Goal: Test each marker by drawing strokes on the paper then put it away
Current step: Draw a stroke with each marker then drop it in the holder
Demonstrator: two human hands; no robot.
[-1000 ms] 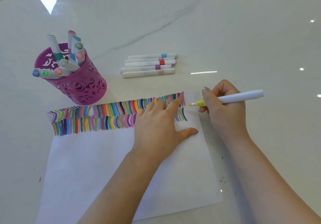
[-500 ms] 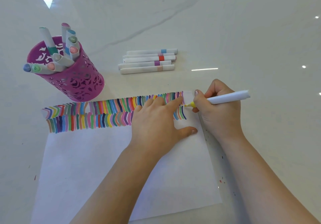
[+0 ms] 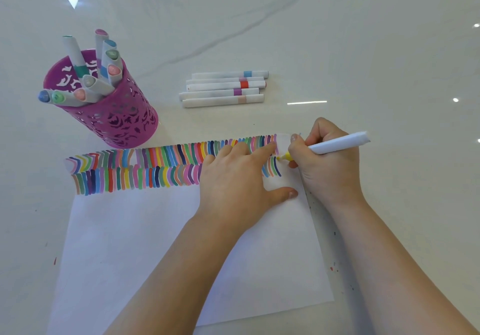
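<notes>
Two hands work over the paper (image 3: pixel 155 256), which lies on the worktop (image 3: pixel 363 49) nearest the viewer, its lower part blank. The left hand (image 3: pixel 233 178) rests flat on the sheet as it did a second ago, fingers straight and spread, holding nothing and pinning the sheet down. Just beside it, the right hand (image 3: pixel 327 168) has its fingers curled tight round the white marker (image 3: pixel 337 143). Here is the change: the yellow tip (image 3: pixel 281 157), which hung off to the right of the upper row a second ago, has come in and down to the end of the coloured strokes (image 3: pixel 145 163) (contact looks likely, though no yellow line shows yet). This marker's test stroke is probably just starting. Farther back, five capped markers (image 3: pixel 223 89) lie side by side, seemingly waiting their turn. To their left, the purple cup (image 3: pixel 117 119) holds several more, presumably already tested.
</notes>
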